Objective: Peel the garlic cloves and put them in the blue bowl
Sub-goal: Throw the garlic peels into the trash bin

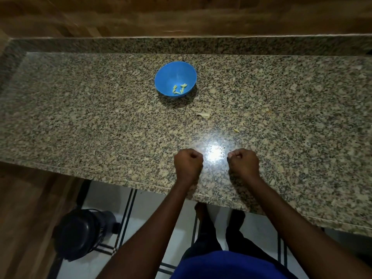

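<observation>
A blue bowl stands on the speckled granite counter, toward the back. Several pale peeled garlic cloves lie in its bottom. My left hand and my right hand rest as fists on the counter near its front edge, side by side with a bright light reflection between them. Both fists have fingers curled and hold nothing that shows. The bowl is well beyond both hands.
A scrap of garlic skin and a smaller pale bit lie on the counter between bowl and hands. A wooden wall backs the counter. A dark round container stands on the tiled floor at lower left.
</observation>
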Tool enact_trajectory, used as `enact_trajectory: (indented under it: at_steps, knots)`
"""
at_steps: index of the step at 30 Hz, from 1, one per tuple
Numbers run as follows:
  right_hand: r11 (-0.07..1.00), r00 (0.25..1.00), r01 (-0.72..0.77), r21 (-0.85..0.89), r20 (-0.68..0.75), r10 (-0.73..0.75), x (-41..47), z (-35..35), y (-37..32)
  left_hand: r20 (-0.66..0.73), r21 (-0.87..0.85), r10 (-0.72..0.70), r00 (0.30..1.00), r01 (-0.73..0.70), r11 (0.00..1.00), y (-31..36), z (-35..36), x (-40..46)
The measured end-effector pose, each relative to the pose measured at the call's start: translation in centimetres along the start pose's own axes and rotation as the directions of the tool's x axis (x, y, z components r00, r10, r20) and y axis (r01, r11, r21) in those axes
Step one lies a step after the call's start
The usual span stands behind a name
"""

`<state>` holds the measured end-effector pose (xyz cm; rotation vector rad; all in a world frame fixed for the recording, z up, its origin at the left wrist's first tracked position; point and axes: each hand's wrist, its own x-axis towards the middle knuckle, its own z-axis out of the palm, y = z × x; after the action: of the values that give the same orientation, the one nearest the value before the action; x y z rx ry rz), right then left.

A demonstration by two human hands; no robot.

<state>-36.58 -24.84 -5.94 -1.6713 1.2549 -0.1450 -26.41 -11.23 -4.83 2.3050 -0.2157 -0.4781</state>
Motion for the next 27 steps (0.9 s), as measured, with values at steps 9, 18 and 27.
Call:
enact_trajectory:
  at_steps: [9, 18, 27]
  knots:
    - [0.854, 0.895, -0.36, 0.376, 0.397, 0.203, -4.8, 4.2, -5.6, 0.266, -0.825, -0.408, 0.873, 0.425, 0.371, -1.8, -8.2, -3.1]
    - [0.914, 0.707, -0.317, 0.253, 0.705, 0.05, -13.7, 15.0, -13.1, 0.111, -0.99, -0.462, 0.88, 0.136, 0.022, -8.5, -19.1, -6.0]
    - [0.988, 0.496, -0.142, 0.064, 0.868, 0.015, -28.3, 34.8, -16.0, -0.066, -0.977, -0.603, 0.795, -0.174, -0.122, -25.4, -34.8, -10.2]
